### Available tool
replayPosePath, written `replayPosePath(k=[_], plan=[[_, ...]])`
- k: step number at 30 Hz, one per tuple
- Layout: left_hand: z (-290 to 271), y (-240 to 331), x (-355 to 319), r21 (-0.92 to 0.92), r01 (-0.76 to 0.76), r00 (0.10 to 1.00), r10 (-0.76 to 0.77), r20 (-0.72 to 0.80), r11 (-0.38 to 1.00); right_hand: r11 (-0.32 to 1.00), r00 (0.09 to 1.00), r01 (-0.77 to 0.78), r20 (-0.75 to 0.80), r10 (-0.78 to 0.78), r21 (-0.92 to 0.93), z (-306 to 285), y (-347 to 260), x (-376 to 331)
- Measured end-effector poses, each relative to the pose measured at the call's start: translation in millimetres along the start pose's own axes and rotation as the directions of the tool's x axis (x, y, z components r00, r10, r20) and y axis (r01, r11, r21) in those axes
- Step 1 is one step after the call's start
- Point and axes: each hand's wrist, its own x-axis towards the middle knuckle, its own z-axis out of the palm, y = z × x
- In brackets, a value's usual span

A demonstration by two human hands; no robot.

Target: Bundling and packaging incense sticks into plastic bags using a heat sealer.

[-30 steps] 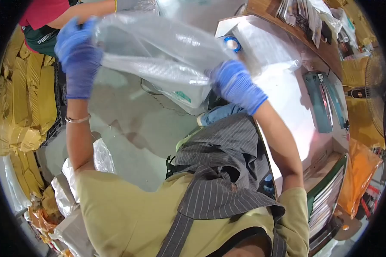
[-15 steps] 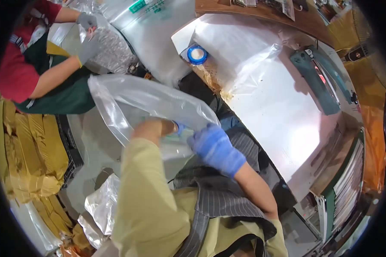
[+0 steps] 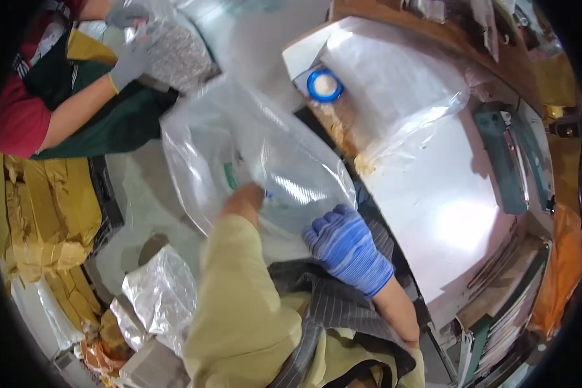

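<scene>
A large clear plastic bag [image 3: 265,129] spreads in front of me, its mouth wide. My left forearm reaches into it. Of my left hand [image 3: 269,195], only bluish patches of glove show through the film, so its fingers cannot be made out. A small green mark [image 3: 229,174] shows on or through the plastic near that wrist. My right hand [image 3: 350,244], in a blue striped knit glove, is closed on the near right edge of the bag, with knuckles up.
To the right, a white-topped table [image 3: 433,194] carries clear film [image 3: 394,84], a blue tape roll [image 3: 324,86] and a teal bag sealer [image 3: 503,161]. A co-worker's grey-gloved hand [image 3: 130,64] touches bubble-like wrap [image 3: 178,55]. Yellow-wrapped bundles [image 3: 52,213] stand left; silvery film [image 3: 161,291] lies below.
The bag has opened wider and risen, its far edge now farther up. My left arm reaches farther into it. My right hand has shifted slightly right and nearer me, still on the edge.
</scene>
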Motion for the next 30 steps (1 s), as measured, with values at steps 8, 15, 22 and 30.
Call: replayPosePath(k=[8,15,22,30], plan=[[-15.3,21.0,7.0,-0.076,0.019,1.000,-0.020,-0.007,0.997,0.996,0.999,0.042,0.019,-0.041,-0.074,-10.6,15.8,9.3],[33.2,26.1,-26.0,-0.286,0.130,0.990,-0.140,-0.016,0.950,0.998,1.000,0.029,0.010,-0.029,0.059,-9.9,39.6,8.5],[-15.8,18.1,-56.7,-0.126,0.557,0.796,-0.571,-0.203,0.821,0.998,0.998,-0.054,-0.043,0.056,0.029,-18.7,45.4,4.6],[-156.1,-49.1,-237.7,-0.101,0.552,0.808,-0.561,-0.180,0.827,0.950,0.983,0.179,0.008,-0.183,-0.257,-17.4,-13.4,19.2]])
